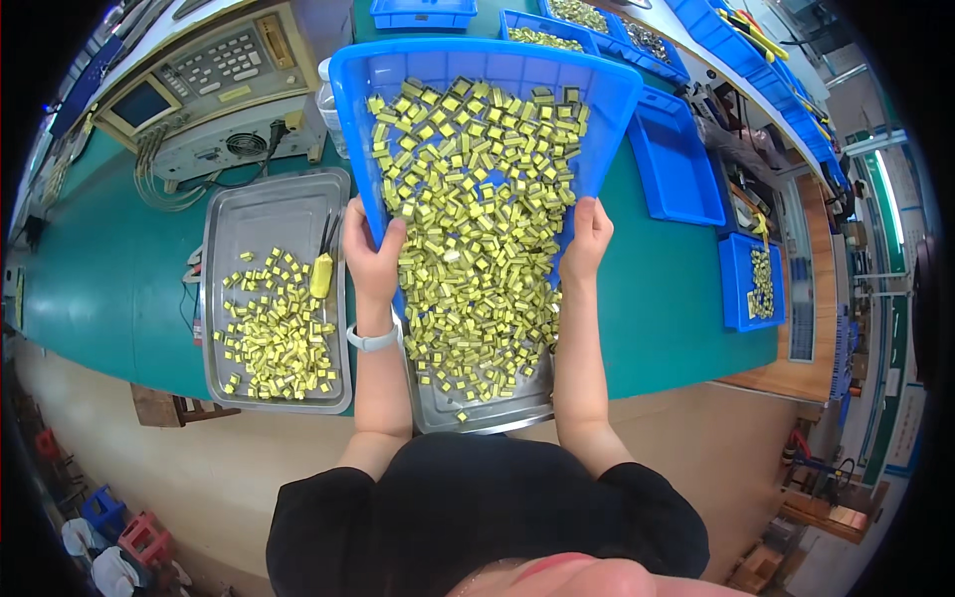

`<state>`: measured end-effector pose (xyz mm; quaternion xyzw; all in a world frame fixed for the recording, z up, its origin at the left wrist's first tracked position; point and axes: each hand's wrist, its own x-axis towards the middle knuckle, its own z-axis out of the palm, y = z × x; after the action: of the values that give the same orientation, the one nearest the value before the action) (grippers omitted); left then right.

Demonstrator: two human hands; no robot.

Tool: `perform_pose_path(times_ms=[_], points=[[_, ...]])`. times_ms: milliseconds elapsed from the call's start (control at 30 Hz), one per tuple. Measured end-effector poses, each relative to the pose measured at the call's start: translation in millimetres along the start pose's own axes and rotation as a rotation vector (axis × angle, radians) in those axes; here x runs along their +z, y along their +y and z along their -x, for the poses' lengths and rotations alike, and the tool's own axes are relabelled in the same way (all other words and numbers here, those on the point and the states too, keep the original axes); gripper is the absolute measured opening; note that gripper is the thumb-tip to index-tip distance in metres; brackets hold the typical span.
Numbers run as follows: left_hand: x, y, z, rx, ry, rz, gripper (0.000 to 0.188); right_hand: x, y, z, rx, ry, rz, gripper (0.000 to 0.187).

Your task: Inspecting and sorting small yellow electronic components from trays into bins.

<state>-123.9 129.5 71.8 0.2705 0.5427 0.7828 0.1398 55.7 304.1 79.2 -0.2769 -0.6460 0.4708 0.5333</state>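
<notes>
Left hand (pixel 372 261), right hand (pixel 584 242): fingers (pixel 585 212) closed on 1 blue bin (pixel 609 109).

Components (pixel 487 214) lie in a bin (pixel 607 95) between left hand (pixel 373 257) and right hand (pixel 585 244), and on a tray (pixel 433 410) before it. Left — a second tray (pixel 244 209), an instrument (pixel 214 85) behind; far right, another bin (pixel 734 274).
</notes>
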Motion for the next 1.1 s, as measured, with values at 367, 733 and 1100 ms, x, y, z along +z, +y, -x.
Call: perform_pose_path(times_ms=[367, 733, 1100], points=[[-5.5, -8.9, 7.7, 0.056, -0.009, 0.04, 0.02, -6.3, 3.0, 5.3, -0.016, 0.012, -0.025, 0.041], [8.2, -17.4, 6.0, 0.25, 0.061, -0.063, 0.046, -18.9, 22.6, 2.4, -0.115, 0.085, -0.096, 0.052], [9.9, -20.3, -0.1, 0.229, 0.031, -0.059, 0.027, -6.6, 17.3, -7.3, -0.132, 0.11, -0.011, 0.045]])
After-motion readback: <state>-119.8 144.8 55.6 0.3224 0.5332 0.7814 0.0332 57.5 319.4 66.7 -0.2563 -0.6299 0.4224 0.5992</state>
